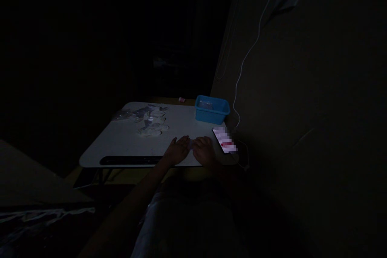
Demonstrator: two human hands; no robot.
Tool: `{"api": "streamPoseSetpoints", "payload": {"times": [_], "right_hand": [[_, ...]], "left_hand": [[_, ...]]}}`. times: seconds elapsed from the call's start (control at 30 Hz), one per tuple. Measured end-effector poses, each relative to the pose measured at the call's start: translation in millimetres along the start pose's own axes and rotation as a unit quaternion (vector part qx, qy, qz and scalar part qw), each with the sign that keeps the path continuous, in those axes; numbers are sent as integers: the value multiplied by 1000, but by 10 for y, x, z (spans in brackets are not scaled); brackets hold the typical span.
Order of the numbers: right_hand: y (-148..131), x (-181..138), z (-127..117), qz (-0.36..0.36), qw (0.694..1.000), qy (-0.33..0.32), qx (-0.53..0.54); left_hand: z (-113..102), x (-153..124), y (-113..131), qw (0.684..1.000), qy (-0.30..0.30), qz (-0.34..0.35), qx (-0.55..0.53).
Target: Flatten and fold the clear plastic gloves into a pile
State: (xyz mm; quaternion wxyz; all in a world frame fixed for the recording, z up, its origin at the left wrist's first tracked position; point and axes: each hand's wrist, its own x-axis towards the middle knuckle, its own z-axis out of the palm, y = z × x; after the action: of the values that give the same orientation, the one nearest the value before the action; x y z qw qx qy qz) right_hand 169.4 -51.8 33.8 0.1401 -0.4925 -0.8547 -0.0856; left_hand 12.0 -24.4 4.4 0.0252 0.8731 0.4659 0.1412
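My left hand (177,151) lies on the white folding table (121,145) near its front edge, fingers stretched out and thumb apart. Close beside it, my right hand (203,150) rests with its fingers bent and closed. Between the fingertips shows a small, pale, see-through piece of plastic (191,144). My left fingertips touch its one side, and my right fingers are on the other. The room is very dark, so its exact kind cannot be made out.
Clear plastic bags (148,119) and several pale flat pieces (151,130) lie at the table's left. A blue basket (211,117) with clear plastic inside stands at the back right. A lit phone (223,140) lies near the right edge, beside a white cable (242,66) along the wall.
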Motion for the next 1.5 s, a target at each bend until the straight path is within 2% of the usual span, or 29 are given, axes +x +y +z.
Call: {"api": "streamPoseSetpoints", "payload": {"times": [0.17, 0.3, 0.4, 0.47, 0.53, 0.6, 0.67, 0.73, 0.87, 0.93, 0.97, 1.03, 1.13, 1.3, 1.5], "right_hand": [[15, -7, 39, -1, 1000, 11, 10], [44, -1, 12, 2, 998, 28, 53], [71, 75, -65, 56, 989, 28, 132], [106, 165, -119, 104, 970, 14, 220], [160, 269, -146, 142, 936, -16, 320], [226, 368, -131, 168, 905, -58, 386], [292, 450, -78, 165, 897, -85, 401], [340, 511, -10, 155, 908, -82, 380], [322, 524, 87, 174, 925, -20, 337], [241, 451, 115, 175, 939, 15, 296], [185, 395, 130, 160, 953, 36, 254], [54, 263, 169, 98, 981, 37, 161], [-124, 85, 243, 67, 995, 30, 64], [-215, -5, 308, 50, 998, 18, 16], [-205, 17, 262, 62, 998, 0, 14]], "left_hand": [[-43, 12, 1, 998, 2, -15, -65], [-38, 24, -112, 963, 89, -50, -249], [8, 52, -236, 929, 141, -91, -331], [50, 80, -308, 892, 173, -128, -398], [87, 107, -358, 850, 197, -163, -460], [106, 118, -383, 827, 208, -183, -489], [104, 108, -379, 816, 214, -186, -503], [81, 80, -351, 830, 209, -175, -487], [0, 26, -251, 924, 166, -81, -335], [-35, 18, -196, 957, 138, -20, -252], [-47, 16, -170, 969, 123, 0, -215], [-64, 12, -121, 985, 91, 14, -143], [-81, -6, -56, 998, 37, 12, -47], [-135, -36, 29, 998, -49, -2, 40], [-191, -29, 75, 994, -84, -16, 71]]}}
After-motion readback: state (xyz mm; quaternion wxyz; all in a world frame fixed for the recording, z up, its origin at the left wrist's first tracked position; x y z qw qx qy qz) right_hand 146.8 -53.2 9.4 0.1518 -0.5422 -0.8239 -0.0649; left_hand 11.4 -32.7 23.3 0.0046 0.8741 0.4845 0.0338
